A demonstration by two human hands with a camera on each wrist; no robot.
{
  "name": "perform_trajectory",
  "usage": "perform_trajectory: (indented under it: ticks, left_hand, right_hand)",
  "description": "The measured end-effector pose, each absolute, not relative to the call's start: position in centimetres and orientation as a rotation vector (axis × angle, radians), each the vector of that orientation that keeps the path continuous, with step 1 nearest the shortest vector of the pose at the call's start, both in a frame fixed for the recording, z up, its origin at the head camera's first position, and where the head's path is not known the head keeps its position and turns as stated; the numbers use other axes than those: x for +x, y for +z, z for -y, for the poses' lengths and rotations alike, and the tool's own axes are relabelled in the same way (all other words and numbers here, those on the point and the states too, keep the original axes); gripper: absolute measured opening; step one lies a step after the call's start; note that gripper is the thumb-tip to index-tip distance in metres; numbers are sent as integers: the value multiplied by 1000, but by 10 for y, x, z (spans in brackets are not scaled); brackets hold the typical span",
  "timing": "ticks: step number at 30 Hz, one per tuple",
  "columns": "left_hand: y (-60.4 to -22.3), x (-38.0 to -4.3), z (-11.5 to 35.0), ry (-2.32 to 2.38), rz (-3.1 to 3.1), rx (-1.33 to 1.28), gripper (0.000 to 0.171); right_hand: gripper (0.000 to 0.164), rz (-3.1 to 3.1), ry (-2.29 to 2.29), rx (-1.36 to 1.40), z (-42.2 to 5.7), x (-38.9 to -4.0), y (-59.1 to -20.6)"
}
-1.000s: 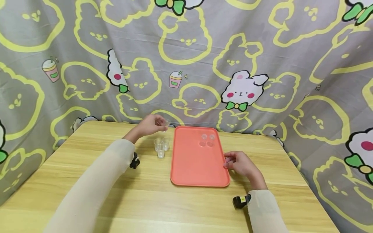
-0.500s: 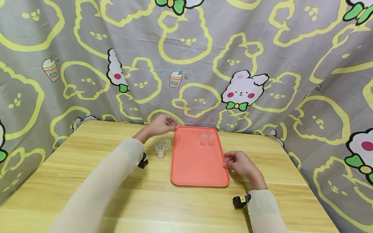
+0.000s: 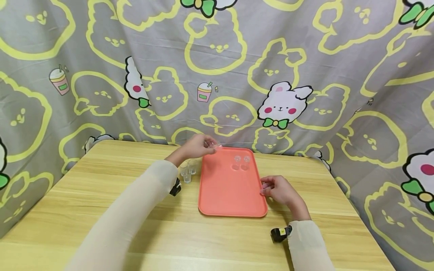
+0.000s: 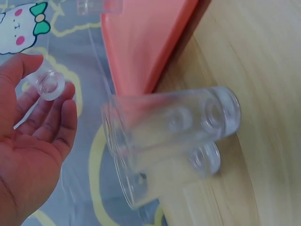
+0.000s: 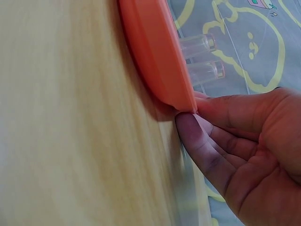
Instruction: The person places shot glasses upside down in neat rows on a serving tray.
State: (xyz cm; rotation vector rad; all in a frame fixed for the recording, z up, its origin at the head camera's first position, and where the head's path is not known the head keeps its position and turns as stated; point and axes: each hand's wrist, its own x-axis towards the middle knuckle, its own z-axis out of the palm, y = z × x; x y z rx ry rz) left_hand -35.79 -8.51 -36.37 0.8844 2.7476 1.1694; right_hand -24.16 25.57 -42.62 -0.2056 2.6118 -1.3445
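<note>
My left hand pinches a small clear shot glass between thumb and fingers, over the far left corner of the coral-red tray. My right hand grips the tray's right rim; in the right wrist view its thumb and fingers meet at the edge. Two clear shot glasses stand upside down near the tray's far right corner. Left of the tray, more clear shot glasses stand upright close together on the wooden table, beneath my left forearm. The left wrist view shows this group large and close.
The wood-grain table reaches back to a grey curtain with yellow cartoon outlines. The curtain hangs close behind the tray's far edge. A black wrist camera sits on the right sleeve.
My left hand has moved right with its shot glass, from left of the tray to over its far left corner. The right hand and the tray have stayed in place.
</note>
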Motion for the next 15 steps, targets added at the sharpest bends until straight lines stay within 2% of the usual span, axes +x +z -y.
perform_trajectory:
  ticks: [15]
  left_hand:
    - [-364,-357,64,1197,-2732,872,25]
  right_hand:
    - [40,-2605,-1354,-221,-257,-243,-427]
